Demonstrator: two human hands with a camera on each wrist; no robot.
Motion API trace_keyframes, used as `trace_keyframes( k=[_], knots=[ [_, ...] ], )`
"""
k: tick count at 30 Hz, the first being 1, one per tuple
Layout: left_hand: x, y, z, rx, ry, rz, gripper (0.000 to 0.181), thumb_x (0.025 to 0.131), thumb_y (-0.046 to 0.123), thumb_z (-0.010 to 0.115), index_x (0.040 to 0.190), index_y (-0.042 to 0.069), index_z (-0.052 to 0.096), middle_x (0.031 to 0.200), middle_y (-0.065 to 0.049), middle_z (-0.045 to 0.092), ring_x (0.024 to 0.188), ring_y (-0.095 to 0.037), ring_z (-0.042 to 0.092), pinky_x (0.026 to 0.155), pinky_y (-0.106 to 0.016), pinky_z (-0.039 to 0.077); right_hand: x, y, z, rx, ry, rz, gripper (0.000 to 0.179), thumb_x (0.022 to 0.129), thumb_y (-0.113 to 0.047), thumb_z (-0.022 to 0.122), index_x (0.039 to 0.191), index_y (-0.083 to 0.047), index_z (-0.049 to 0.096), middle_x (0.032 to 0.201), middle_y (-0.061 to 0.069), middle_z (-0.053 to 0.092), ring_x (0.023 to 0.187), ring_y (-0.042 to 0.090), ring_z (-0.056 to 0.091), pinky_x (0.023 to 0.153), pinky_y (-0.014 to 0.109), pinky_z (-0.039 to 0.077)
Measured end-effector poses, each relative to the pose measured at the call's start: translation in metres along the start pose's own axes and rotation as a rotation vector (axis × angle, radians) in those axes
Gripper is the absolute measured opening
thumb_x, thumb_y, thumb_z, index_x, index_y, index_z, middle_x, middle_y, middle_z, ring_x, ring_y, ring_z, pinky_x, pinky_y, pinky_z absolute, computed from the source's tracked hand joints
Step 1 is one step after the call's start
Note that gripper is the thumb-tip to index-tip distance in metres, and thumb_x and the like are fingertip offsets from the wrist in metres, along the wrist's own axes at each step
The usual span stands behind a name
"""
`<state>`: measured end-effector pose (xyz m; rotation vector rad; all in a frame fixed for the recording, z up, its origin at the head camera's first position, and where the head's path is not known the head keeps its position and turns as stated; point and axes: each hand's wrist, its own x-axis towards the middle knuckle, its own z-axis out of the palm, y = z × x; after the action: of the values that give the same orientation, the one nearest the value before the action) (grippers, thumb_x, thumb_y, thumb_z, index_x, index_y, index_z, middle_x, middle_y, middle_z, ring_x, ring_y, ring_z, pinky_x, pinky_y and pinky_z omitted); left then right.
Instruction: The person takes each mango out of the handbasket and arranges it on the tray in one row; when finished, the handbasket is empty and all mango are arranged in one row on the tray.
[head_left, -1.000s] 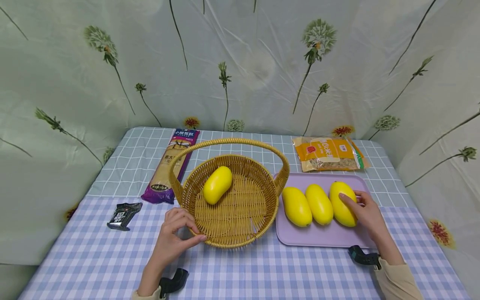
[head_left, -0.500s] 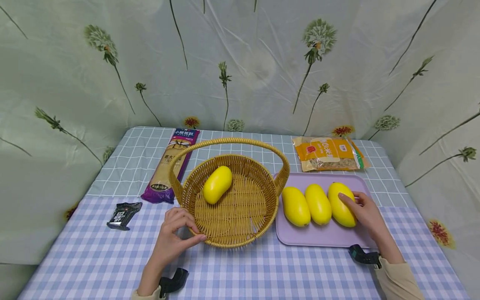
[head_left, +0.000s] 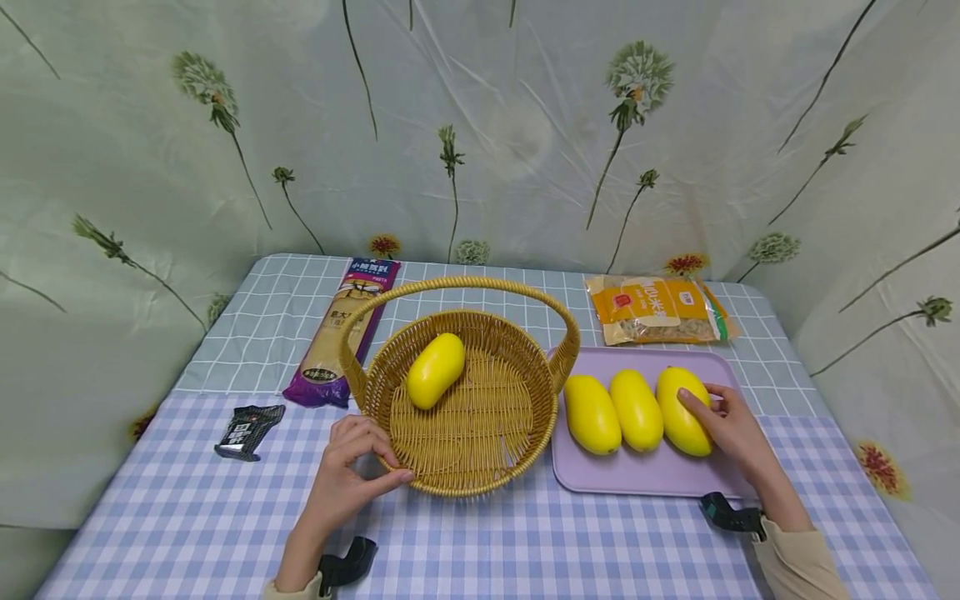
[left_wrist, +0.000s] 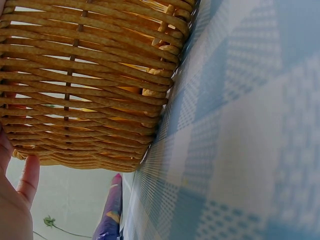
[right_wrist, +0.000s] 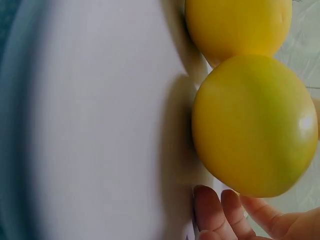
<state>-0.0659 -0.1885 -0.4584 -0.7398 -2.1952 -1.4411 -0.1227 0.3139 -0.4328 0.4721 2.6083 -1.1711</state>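
My left hand [head_left: 347,475] grips the front left rim of a round wicker basket [head_left: 487,417], thumb along the edge. Up close, the left wrist view shows the basket's woven side [left_wrist: 85,90] above the cloth. One yellow mango [head_left: 437,371] lies inside, toward the back left. On a lilac tray [head_left: 630,482], my right hand [head_left: 735,429] holds the rightmost mango [head_left: 684,421], its thumb across the top and fingers at the right side. Two more mangoes, a middle one [head_left: 636,410] and a left one [head_left: 592,414], lie beside it. In the right wrist view, fingertips [right_wrist: 207,205] reach under the held mango's side.
A purple pasta packet [head_left: 337,333] lies behind the basket's left side. Left of my left hand is a small black packet [head_left: 249,432]. An orange grain bag [head_left: 656,310] lies behind the tray. The basket's tall handle [head_left: 457,282] arches over its opening.
The right hand's mango has shifted slightly left and toward me on the tray, and the two beside it moved slightly left. My left hand and the basket stay put.
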Motion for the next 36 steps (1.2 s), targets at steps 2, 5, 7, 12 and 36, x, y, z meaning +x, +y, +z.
trace_keyframes(
  k=[2,5,7,12,36],
  knots=[
    [0.003,0.007,0.000,-0.003,0.004,-0.001,0.040,0.054,0.000,0.089,0.073,0.022,0.062,0.080,0.005,0.059,0.088,-0.014,0.045,0.092,-0.032,0.021,-0.001,0.000,0.000,0.001,-0.001,0.001,0.093,0.091,-0.061,0.044,0.141,0.012,0.017,0.121,0.031,0.035,0.103,0.041,0.038,0.080,0.043,0.037],
    [0.010,0.022,-0.001,-0.008,0.007,0.000,0.040,0.052,-0.006,0.087,0.071,0.018,0.061,0.078,0.004,0.058,0.086,-0.014,0.044,0.091,-0.031,0.022,-0.002,0.002,0.000,0.003,0.000,0.004,0.092,0.091,-0.061,0.044,0.141,0.011,0.017,0.120,0.029,0.035,0.103,0.040,0.037,0.080,0.042,0.036],
    [0.014,0.029,-0.002,-0.009,0.007,-0.001,0.040,0.051,-0.009,0.085,0.070,0.016,0.060,0.078,0.003,0.058,0.085,-0.015,0.044,0.091,-0.031,0.022,-0.003,0.003,0.000,0.001,0.003,0.005,0.091,0.091,-0.061,0.044,0.142,0.011,0.017,0.120,0.029,0.034,0.104,0.040,0.037,0.080,0.043,0.036],
    [0.010,0.022,-0.001,-0.008,0.007,0.007,0.039,0.052,-0.006,0.086,0.070,0.017,0.061,0.078,0.003,0.058,0.086,-0.015,0.045,0.092,-0.031,0.022,-0.004,0.004,-0.001,-0.011,0.017,0.007,0.091,0.091,-0.061,0.043,0.142,0.010,0.017,0.123,0.031,0.034,0.106,0.042,0.036,0.084,0.047,0.036],
    [0.004,0.009,0.000,0.006,0.006,0.015,0.039,0.053,0.000,0.088,0.072,0.021,0.061,0.080,0.005,0.059,0.088,-0.014,0.045,0.093,-0.032,0.021,-0.010,0.004,0.006,-0.001,0.078,0.014,0.092,0.089,-0.060,0.050,0.143,0.008,0.019,0.128,0.033,0.033,0.108,0.044,0.036,0.085,0.051,0.036]
  ],
)
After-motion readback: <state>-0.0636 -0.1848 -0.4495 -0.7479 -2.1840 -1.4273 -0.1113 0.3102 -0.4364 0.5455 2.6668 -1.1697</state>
